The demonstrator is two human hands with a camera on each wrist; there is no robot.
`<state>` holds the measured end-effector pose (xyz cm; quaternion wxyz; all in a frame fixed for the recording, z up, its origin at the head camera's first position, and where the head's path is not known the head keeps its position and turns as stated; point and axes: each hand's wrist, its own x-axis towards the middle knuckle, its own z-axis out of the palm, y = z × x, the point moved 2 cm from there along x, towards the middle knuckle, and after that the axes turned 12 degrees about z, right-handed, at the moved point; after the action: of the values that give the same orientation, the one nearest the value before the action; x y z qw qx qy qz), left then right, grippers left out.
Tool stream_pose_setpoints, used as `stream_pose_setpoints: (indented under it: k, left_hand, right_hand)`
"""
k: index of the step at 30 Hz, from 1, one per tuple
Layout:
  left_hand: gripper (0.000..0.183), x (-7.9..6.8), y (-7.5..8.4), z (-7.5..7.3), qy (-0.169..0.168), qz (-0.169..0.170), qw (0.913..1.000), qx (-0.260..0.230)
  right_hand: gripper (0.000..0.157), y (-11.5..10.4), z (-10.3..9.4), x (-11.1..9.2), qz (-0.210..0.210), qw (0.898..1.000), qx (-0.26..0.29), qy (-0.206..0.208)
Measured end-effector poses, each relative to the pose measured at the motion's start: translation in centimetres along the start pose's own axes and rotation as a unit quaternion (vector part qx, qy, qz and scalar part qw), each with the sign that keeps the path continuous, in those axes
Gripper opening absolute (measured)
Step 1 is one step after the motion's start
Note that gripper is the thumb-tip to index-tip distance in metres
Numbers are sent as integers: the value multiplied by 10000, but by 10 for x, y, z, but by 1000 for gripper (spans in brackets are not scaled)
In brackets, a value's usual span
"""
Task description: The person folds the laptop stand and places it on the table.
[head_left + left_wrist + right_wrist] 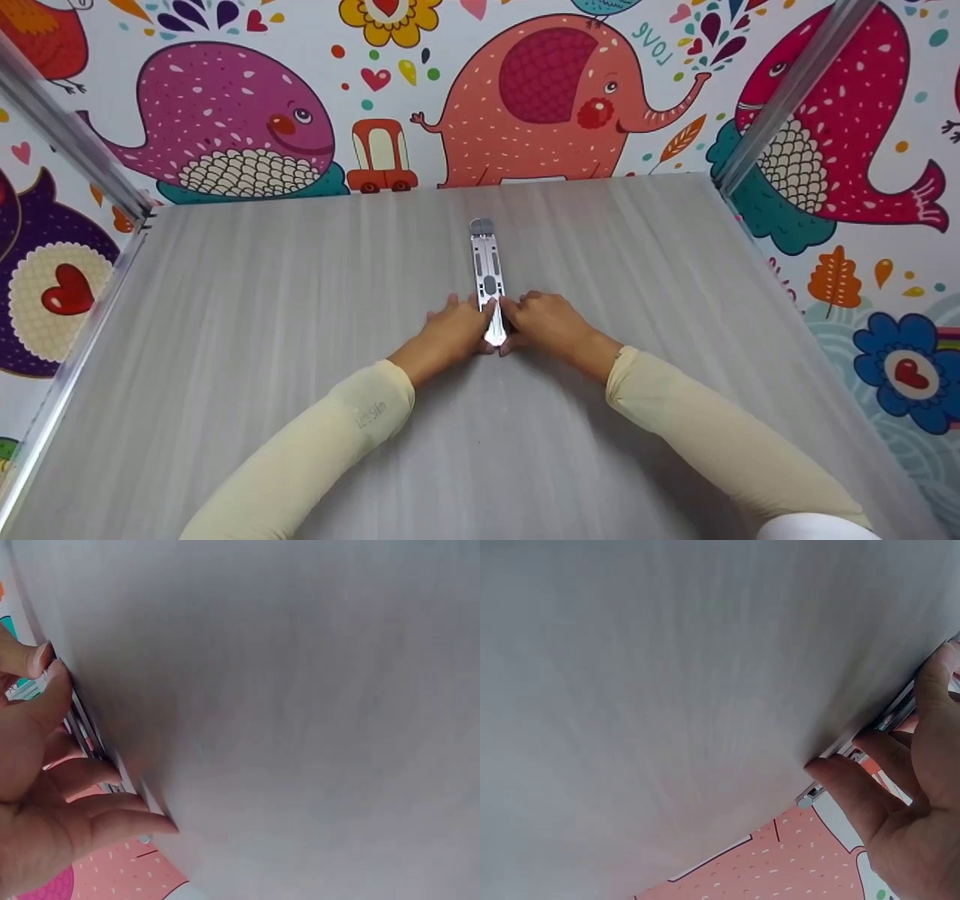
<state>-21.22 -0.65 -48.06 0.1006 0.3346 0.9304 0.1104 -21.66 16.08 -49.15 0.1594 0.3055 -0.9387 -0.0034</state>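
A long, narrow silver folded laptop stand point(487, 259) lies lengthwise on the grey table, with slots and an oval hole along its upper face. My left hand point(450, 330) holds the near end from the left, its thumb at the edge. From the right, my right hand point(551, 322) grips the same end, thumb close to the other one. In the left wrist view, the fingers of the left hand point(45, 825) rest along the stand's side, low at the tabletop. The right wrist view has the right hand point(919, 795) against the opposite side, hiding part of the stand.
The grey wood-grain table point(300, 285) extends around the stand on all sides. A wall point(427, 75) printed with cartoon animals rises behind it. Metal rails run along the left edge point(75, 360) and up the right back corner post point(795, 97).
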Motion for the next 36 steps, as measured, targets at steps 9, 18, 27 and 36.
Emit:
stream_pose_setpoints:
  k: [9,18,27,36]
  left_hand:
    - [79,6,1,1,116,12,9999,-120]
    - [78,5,4,4,207,44,9997,-115]
    - [77,4,6,3,312,-9,9994,143]
    - [76,2,-4,-4,242,537,9976,-365]
  right_hand:
    - [67,8,1,-2,68,9995,172,-268]
    - [67,10,-4,-6,198,9969,450,-615]
    - [66,9,-5,-5,101,9985,324,-433]
    - [68,21,-7,-2,488,9788,1449,-1361]
